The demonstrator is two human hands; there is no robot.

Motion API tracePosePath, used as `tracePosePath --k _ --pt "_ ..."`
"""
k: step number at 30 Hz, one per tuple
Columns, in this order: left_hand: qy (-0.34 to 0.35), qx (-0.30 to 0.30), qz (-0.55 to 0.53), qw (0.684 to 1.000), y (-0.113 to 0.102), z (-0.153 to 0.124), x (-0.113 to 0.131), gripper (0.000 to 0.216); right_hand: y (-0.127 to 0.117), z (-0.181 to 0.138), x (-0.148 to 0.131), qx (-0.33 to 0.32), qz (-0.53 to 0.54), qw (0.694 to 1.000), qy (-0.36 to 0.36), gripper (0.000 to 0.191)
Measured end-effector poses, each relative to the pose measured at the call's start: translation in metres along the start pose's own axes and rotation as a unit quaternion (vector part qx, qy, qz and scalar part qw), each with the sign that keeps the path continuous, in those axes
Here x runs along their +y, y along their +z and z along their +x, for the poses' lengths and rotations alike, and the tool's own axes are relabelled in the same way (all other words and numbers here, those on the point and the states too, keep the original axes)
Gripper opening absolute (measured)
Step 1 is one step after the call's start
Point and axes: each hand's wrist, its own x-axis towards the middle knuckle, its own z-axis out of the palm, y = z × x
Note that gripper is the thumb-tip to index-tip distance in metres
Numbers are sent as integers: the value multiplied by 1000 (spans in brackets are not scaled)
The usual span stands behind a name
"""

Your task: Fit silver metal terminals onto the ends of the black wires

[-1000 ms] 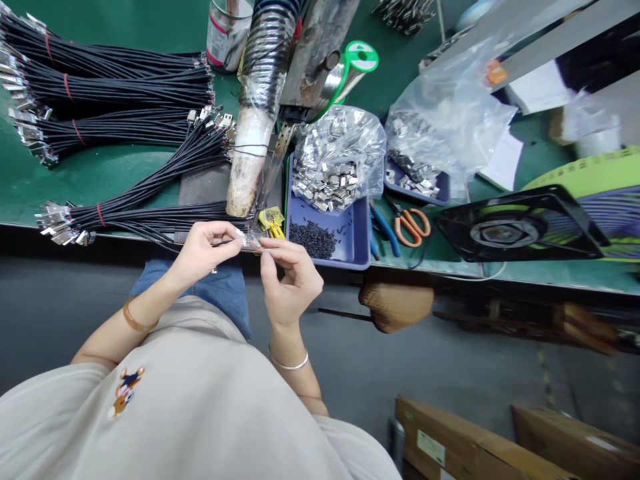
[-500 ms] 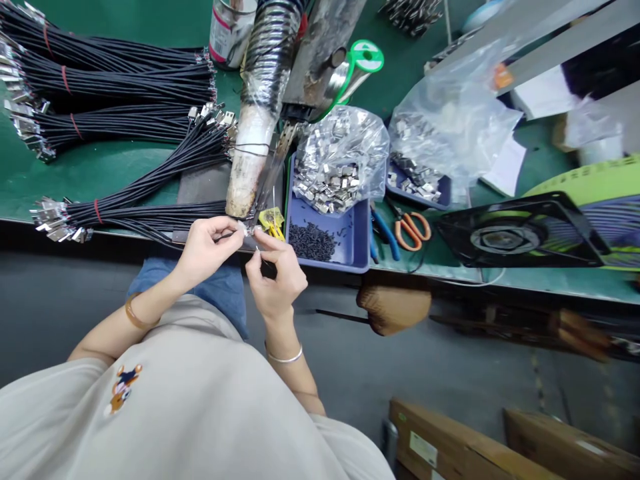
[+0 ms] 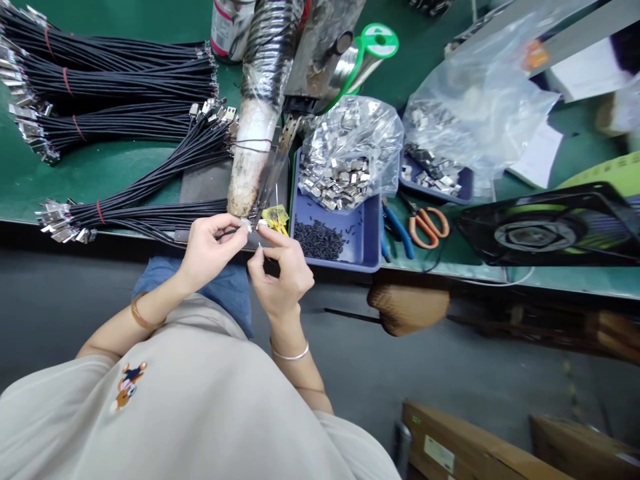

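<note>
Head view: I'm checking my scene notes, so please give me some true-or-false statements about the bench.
The left hand and right hand pinch a black cable at its end. True.
The orange scissors lie inside the blue tray. False: they lie on the green mat, right of it.
A clear bag of metal clips sits in the blue tray. True.
The cable bundles lie right of the tray. False: they lie left.

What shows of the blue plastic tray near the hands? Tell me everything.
The blue plastic tray is shallow and rectangular, flat at the green bench's near edge, beside the right hand. A heap of small black pieces lies in its front part; a clear bag of silvery metal clips rests on its back part.
</note>
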Motion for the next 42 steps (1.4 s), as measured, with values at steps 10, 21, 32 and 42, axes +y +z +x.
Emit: tracePosePath --k 10,21,32,42 --pt "-6 -12 14 1000 -2 -4 -1 18 0 -2 0 -2 -16 999 -28 22" --pt "20 -43 51 998 -7 -7 -1 19 -9 4 -5 -49 140 965 215 9" --pt "3 -8 19 1000 -2 -1 3 18 -6 11 -6 -41 149 967 203 15" --pt "-14 -17 6 1000 -2 1 8 16 -13 13 -6 -67 84 986 128 18"
